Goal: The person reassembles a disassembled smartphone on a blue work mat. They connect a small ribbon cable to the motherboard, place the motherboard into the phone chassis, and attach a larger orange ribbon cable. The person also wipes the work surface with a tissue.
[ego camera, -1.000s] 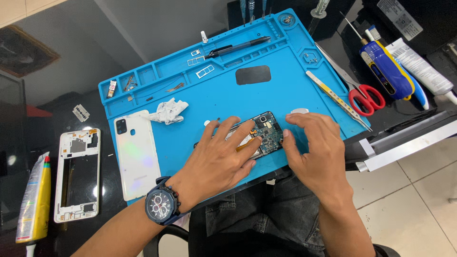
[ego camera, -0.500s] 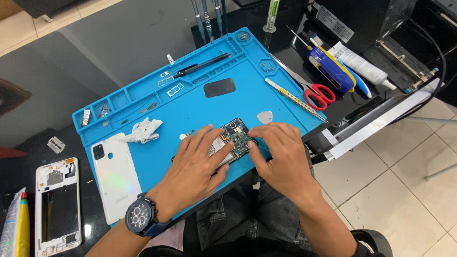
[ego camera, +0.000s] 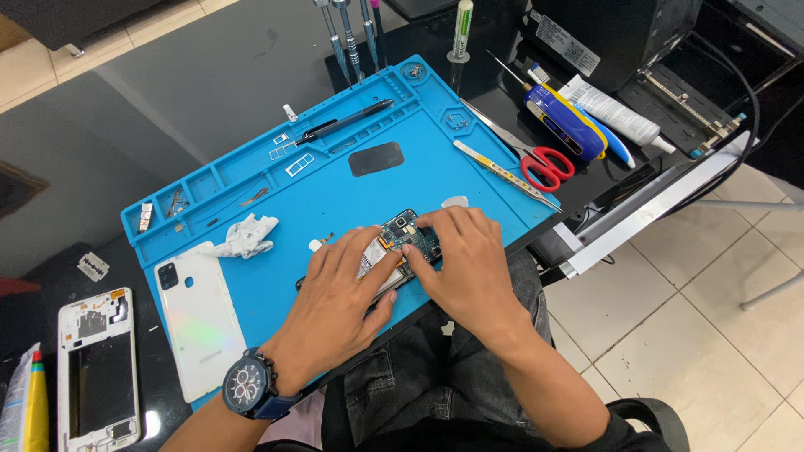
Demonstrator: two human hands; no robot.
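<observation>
Both hands, left and right, grip the opened phone (circuitry exposed) on the blue mat.

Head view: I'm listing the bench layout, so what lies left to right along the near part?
Yellow tube → white phone frame → white back cover → left hand → right hand.

1. Bare blue mat lies open beyond the 2 hands.
2. Crumpled tissue and white back cover crowd the left.
3. Tweezers and scissors block the right.
</observation>
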